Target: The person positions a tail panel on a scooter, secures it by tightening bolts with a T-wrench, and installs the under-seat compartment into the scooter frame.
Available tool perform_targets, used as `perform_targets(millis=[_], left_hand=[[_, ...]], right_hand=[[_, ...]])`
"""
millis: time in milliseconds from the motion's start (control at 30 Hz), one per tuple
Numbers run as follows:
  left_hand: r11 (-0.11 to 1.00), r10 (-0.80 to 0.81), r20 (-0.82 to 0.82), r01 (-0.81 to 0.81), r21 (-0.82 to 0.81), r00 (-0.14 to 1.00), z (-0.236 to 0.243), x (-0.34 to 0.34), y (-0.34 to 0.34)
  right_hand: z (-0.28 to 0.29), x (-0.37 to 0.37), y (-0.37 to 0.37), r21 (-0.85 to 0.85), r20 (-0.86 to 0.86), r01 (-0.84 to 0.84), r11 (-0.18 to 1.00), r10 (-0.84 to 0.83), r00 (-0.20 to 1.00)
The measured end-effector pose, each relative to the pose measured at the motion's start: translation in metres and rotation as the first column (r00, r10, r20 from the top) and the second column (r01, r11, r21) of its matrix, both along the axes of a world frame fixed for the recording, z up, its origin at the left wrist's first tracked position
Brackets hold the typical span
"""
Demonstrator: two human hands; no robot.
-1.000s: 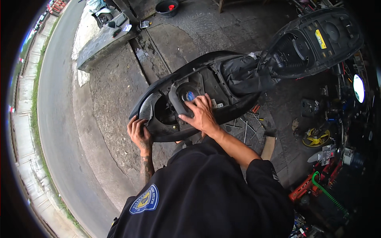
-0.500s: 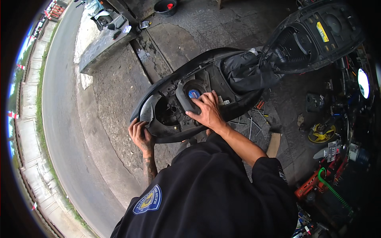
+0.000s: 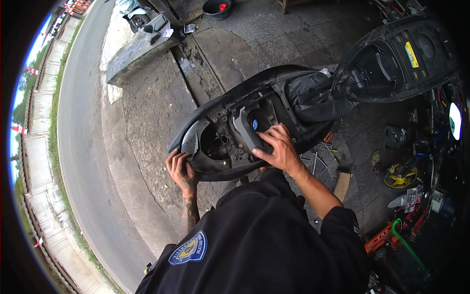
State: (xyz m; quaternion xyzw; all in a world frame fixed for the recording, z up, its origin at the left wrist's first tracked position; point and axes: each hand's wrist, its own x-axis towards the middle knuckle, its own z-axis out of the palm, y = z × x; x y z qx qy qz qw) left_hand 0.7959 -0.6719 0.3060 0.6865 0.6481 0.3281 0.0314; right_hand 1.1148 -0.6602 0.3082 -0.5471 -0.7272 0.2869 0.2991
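In front of me is a scooter's rear body [image 3: 220,172], black plastic with its seat [image 3: 426,68] swung up at the right. My left hand [image 3: 182,172] curls its fingers over the rim of the tail end, beside a ribbed grey strip. With thumb and fingers, my right hand [image 3: 280,149] grips the near edge of a black plastic cover [image 3: 243,128], which sits tilted over the middle of the body. Beyond the fingers, a small blue-topped round cap [image 3: 255,124] shows through the cover's opening. My right fingertips hide part of the cover.
Screwdrivers and long tools [image 3: 320,159] lie on the floor right of the body, near a strip of cardboard [image 3: 342,186]. Farther right are a yellow wheel [image 3: 400,175] and a green coiled hose [image 3: 409,247]. A black basin [image 3: 218,9] stands at the back; a road runs along the left.
The cover around the cap has tilted up, with my right hand now gripping its edge. My left hand stays at the tail rim. The whole view has shifted slightly.
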Motion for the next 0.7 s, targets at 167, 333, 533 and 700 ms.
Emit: perform_targets(millis=[167,333,533,700], left_hand=[[1.000,0.012,0.021,-0.012,-0.012,1.000,0.000,-0.001,-0.003],[0.998,0.028,-0.068,-0.032,-0.058,0.997,0.005,0.000,-0.002],[0.981,-0.154,0.040,0.158,-0.113,0.987,0.039,0.040,0.053],[0.859,-0.476,-0.216,0.397,-0.323,0.853,-0.015,0.091,0.143]], right_hand=[[0.008,-0.008,0.008,-0.017,0.076,-0.025,1.000,0.026,0.997],[0.002,-0.009,0.007,-0.064,0.124,-0.045,0.997,0.053,0.991],[-0.016,-0.005,0.001,-0.033,0.105,-0.038,0.999,0.042,0.994],[-0.032,-0.016,-0.006,0.048,0.139,-0.029,0.998,0.022,0.990]])
